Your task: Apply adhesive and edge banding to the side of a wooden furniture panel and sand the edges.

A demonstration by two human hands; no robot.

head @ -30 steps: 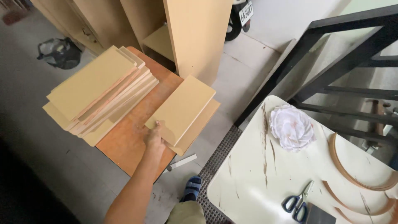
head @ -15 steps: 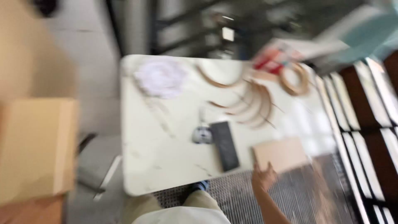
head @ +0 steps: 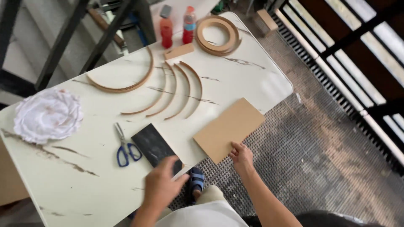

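Note:
My right hand (head: 241, 158) grips the near corner of a flat tan rectangular board (head: 229, 127). The board lies on the white marbled table (head: 248, 80), and its near end sticks out over the table's edge. My left hand (head: 162, 185) is blurred. It rests on the near end of a black rectangular sheet (head: 152, 144) lying on the table to the left of the board. Whether its fingers hold the sheet does not show.
Blue-handled scissors (head: 124, 149) lie left of the black sheet, and a white crumpled rosette (head: 48, 113) lies further left. Curved wooden strips (head: 179, 90), stacked wooden rings (head: 216, 33), a small wooden block (head: 179, 51) and two bottles (head: 167, 31) sit farther back. Metal grating floor (head: 315, 147) lies to the right.
The view swung from a stack of boards on the floor to the white table. One board now lies on the table under my right hand, and my left hand has come to the black sheet.

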